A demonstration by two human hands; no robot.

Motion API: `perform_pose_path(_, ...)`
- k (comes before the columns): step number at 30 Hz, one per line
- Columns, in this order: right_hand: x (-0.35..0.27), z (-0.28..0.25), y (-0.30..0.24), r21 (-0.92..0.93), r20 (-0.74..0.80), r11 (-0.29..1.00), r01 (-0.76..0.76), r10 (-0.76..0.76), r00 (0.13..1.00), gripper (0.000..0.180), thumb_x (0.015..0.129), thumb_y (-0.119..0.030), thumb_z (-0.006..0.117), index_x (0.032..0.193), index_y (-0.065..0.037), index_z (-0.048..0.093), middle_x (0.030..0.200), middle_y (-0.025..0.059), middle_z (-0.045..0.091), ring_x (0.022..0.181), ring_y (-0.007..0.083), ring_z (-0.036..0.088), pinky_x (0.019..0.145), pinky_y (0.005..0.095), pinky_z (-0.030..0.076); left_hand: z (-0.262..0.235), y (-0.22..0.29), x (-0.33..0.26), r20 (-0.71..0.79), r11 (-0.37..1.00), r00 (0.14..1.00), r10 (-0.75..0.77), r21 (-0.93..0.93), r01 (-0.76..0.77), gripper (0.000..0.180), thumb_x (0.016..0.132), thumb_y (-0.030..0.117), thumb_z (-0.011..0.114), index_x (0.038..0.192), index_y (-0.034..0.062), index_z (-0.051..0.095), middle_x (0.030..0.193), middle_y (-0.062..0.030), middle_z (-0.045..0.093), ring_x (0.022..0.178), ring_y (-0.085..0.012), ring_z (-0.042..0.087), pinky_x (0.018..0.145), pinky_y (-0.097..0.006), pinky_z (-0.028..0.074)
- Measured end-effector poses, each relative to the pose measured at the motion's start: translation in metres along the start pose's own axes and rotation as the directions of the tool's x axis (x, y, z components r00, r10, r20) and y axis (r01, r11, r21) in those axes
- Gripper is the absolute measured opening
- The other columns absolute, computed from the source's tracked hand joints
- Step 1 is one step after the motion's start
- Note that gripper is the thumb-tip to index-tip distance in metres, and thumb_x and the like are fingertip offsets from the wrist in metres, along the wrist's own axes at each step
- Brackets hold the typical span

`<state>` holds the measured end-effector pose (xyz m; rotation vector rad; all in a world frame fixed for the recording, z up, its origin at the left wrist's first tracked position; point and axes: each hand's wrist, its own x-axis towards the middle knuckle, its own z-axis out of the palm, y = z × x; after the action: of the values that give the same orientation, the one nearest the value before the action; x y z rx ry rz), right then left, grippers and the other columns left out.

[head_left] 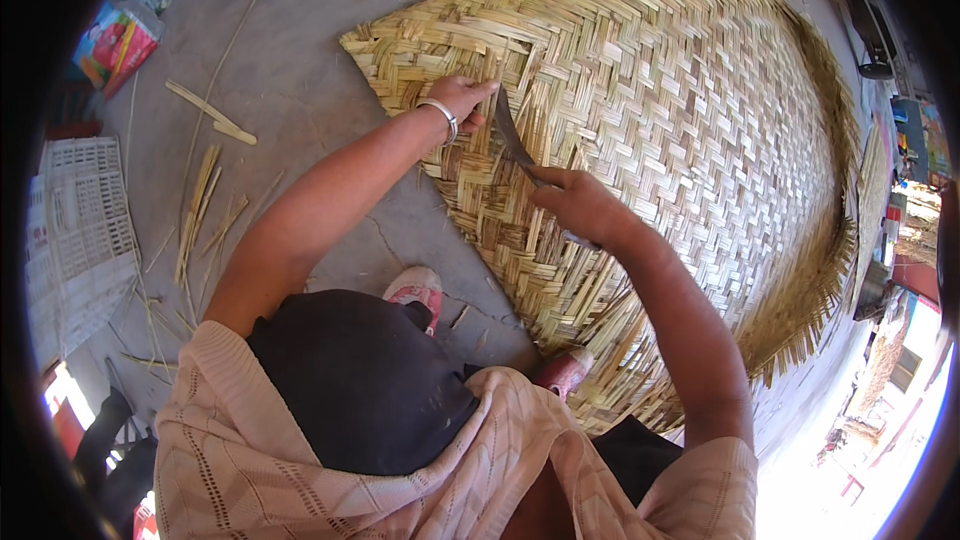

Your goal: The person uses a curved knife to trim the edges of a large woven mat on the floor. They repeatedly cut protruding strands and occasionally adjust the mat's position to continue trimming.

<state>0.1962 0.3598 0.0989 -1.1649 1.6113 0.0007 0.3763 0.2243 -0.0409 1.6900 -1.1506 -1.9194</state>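
A large woven mat (pixel 660 130) of flat pale strips lies on the floor before me, its right side curling upward into a frayed rim. Above its left part, my right hand (pixel 585 205) is closed round the handle of a sickle (pixel 514 132) with a dark, curved blade. My left hand (pixel 467 105), with a pale bangle at the wrist, is closed just left of the blade's far end. Its fingers are pinched together over the mat's strips; whether they grip a strip or the blade tip is hidden.
Loose split strips (pixel 200 205) litter the grey floor at the left. A white plastic crate (pixel 85 240) stands at the far left, with a colourful bag (pixel 118 45) beyond it. My shoes (pixel 415 290) are at the mat's near edge. Assorted objects line the right side.
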Motion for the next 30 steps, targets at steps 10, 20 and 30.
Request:
perform_pose_path(10, 0.008, -0.010, -0.020, 0.022, 0.061, 0.997, -0.068, 0.067, 0.996, 0.053, 0.093, -0.031, 0.057, 0.140, -0.007, 0.052, 0.060, 0.0003, 0.047, 0.048, 0.0100, 0.044, 0.046, 0.0287, 0.040, 0.000, 0.001, 0.004, 0.012, 0.999, 0.999, -0.034, -0.038, 0.034, 0.050, 0.086, 0.044, 0.074, 0.114, 0.0038, 0.062, 0.086, -0.0014, 0.062, 0.057, -0.0093, 0.056, 0.047, -0.025, 0.050)
perform_pose_path(20, 0.016, 0.053, -0.009, -0.393, -0.163, 0.918, -0.060, -0.005, 0.987, 0.055, 0.091, -0.035, 0.051, 0.142, -0.016, 0.044, 0.110, 0.0213, 0.068, 0.106, 0.0370, 0.065, 0.094, 0.0467, 0.050, 0.004, 0.016, 0.008, -0.014, 0.986, 0.986, -0.166, 0.019, 0.166, 0.026, 0.085, 0.032, 0.074, 0.084, 0.0098, 0.059, 0.057, 0.0029, 0.046, 0.041, -0.0094, 0.037, 0.037, -0.026, 0.034)
perform_pose_path(30, 0.022, 0.056, 0.000, -0.376, -0.194, 0.923, -0.079, 0.005, 0.981, 0.060, 0.090, -0.041, 0.053, 0.146, -0.023, 0.042, 0.108, 0.0193, 0.069, 0.103, 0.0361, 0.066, 0.092, 0.0460, 0.050, 0.022, 0.013, 0.015, -0.175, 0.977, 0.961, -0.214, -0.026, 0.213, 0.020, 0.083, 0.021, 0.072, 0.078, 0.0044, 0.061, 0.054, -0.0024, 0.049, 0.042, -0.0150, 0.048, 0.040, -0.034, 0.044)
